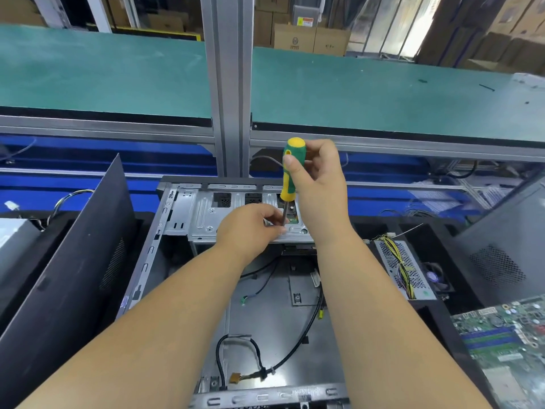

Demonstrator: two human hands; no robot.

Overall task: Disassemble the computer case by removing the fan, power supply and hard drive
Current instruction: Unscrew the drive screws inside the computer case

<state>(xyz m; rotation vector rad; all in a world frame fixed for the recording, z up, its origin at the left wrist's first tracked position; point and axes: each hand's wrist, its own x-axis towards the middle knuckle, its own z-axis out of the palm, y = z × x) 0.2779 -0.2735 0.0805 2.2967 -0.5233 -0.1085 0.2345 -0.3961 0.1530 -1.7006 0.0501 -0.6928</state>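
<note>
My right hand (317,175) curls around the green-and-yellow screwdriver (289,169), held upright over the drive cage (203,214) at the far end of the computer case (265,320). My left hand (250,225) pinches the shaft near the tip. The hard drive looks to sit under that cage, so I should keep the tip seated squarely and press down while turning.

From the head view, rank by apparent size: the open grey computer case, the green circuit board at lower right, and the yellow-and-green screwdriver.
1. Open grey computer case, largest.
2. Green circuit board, though the frame edge cuts it off.
3. Yellow-and-green screwdriver, smallest, partly covered by the right hand.
</note>
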